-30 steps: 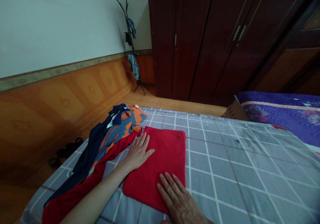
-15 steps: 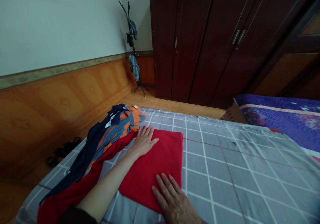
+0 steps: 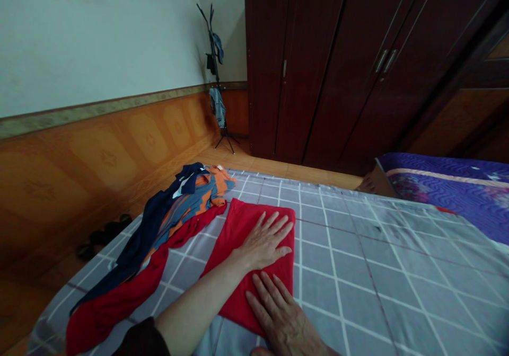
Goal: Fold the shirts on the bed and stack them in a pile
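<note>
A folded red cloth (image 3: 226, 239) lies flat on the grey checked bedspread (image 3: 330, 297). My left hand (image 3: 264, 242) rests palm down on its upper right part, fingers spread. Just below, near the lower right edge of the cloth, my right hand (image 3: 278, 311) is also laid flat, its fingers stretched out and slightly apart. Neither hand grips anything. Left of the cloth are rumpled clothes: a navy garment (image 3: 149, 229), an orange and grey striped one (image 3: 186, 207) and a red one (image 3: 115, 308).
A dark wooden wardrobe (image 3: 310, 70) stands beyond the bed. In the corner is a coat rack (image 3: 218, 75) with clothes on it. A purple quilted surface (image 3: 449, 181) is at the right. Dark footwear (image 3: 105, 234) lies on the floor at left.
My left hand has slid right across the red cloth, from its upper left corner to its upper right part. My right hand remains at the lower right edge. The view has shifted slightly.
</note>
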`<state>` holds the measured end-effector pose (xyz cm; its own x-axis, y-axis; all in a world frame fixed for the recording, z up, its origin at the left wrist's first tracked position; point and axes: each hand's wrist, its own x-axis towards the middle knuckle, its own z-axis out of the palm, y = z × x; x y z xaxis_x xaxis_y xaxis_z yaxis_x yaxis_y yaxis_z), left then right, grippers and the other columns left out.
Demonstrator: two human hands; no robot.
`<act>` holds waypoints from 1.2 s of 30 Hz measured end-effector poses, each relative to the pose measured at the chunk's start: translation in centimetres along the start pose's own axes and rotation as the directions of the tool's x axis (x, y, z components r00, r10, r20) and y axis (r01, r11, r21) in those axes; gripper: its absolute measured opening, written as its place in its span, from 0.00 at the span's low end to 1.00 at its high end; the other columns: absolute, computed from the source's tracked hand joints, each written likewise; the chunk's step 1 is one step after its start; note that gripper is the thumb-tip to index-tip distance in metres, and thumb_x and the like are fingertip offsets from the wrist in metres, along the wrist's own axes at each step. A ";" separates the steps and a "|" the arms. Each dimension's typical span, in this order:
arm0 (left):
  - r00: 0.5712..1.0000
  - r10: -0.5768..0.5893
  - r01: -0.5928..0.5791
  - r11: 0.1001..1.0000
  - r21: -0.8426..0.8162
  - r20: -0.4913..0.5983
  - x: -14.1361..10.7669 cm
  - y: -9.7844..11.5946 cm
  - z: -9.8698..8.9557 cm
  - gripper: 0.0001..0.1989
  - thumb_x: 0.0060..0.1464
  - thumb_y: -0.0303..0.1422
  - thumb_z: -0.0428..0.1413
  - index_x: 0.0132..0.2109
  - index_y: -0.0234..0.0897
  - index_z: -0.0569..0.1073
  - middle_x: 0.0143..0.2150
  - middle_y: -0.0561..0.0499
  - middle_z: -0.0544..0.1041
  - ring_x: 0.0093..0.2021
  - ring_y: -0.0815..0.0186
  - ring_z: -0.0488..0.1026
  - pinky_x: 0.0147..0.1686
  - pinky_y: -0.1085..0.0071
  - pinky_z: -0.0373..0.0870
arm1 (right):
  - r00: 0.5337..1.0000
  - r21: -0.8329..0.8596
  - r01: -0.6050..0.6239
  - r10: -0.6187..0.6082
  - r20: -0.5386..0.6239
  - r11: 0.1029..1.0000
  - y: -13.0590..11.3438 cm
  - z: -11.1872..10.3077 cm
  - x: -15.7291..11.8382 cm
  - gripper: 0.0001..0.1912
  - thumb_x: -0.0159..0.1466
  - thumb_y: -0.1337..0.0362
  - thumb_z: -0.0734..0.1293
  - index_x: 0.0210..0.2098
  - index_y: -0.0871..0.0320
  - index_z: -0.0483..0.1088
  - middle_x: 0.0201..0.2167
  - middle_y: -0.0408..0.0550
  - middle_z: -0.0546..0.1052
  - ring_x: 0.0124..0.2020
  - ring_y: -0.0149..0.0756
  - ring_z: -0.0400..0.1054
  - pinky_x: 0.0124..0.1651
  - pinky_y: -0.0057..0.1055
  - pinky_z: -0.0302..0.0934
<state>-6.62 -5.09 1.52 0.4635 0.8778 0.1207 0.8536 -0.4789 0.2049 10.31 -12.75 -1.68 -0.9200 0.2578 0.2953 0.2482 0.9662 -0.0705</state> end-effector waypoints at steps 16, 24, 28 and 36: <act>0.990 -0.138 0.138 0.987 0.087 -0.002 -0.1 -4.1 -0.5 0.31 0.64 0.50 0.35 0.67 0.39 0.49 0.69 0.48 0.50 0.69 0.61 0.42 0.66 0.54 0.40 | 0.998 -0.111 0.027 -0.032 -0.051 0.993 0.0 -0.3 -0.1 0.44 0.62 0.39 0.54 0.67 0.61 0.44 0.64 0.59 0.57 0.64 0.49 0.50 0.59 0.43 0.53; 0.950 -0.306 0.312 0.940 0.137 -0.067 -0.4 -6.4 -0.5 0.32 0.64 0.49 0.37 0.68 0.36 0.48 0.69 0.44 0.51 0.69 0.56 0.44 0.65 0.51 0.42 | 0.999 -0.087 0.013 -0.018 -0.051 0.996 -0.1 -0.2 0.0 0.44 0.62 0.38 0.54 0.67 0.61 0.46 0.63 0.60 0.57 0.63 0.48 0.52 0.61 0.43 0.50; 0.945 -0.326 0.328 0.937 0.117 -0.039 -0.3 -7.1 0.0 0.31 0.64 0.49 0.36 0.67 0.38 0.50 0.68 0.46 0.53 0.68 0.58 0.46 0.64 0.53 0.46 | 0.998 -0.084 0.006 -0.011 -0.066 0.996 -0.1 -0.4 0.1 0.43 0.61 0.37 0.54 0.66 0.60 0.49 0.62 0.60 0.60 0.61 0.47 0.55 0.61 0.41 0.50; 0.906 -0.384 0.409 0.902 0.135 -0.180 -0.5 -3.3 -1.3 0.30 0.64 0.46 0.38 0.66 0.32 0.53 0.68 0.40 0.53 0.68 0.54 0.45 0.65 0.49 0.41 | 0.999 -0.053 -0.009 0.007 -0.045 0.999 -0.2 -0.9 0.1 0.41 0.62 0.39 0.54 0.65 0.61 0.52 0.62 0.59 0.60 0.62 0.47 0.55 0.61 0.40 0.50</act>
<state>-9.97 -3.91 2.02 0.0492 0.9775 0.2052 0.9921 -0.0715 0.1031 10.49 -12.90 -0.76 -0.9038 0.2637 0.3372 0.2721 0.9620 -0.0230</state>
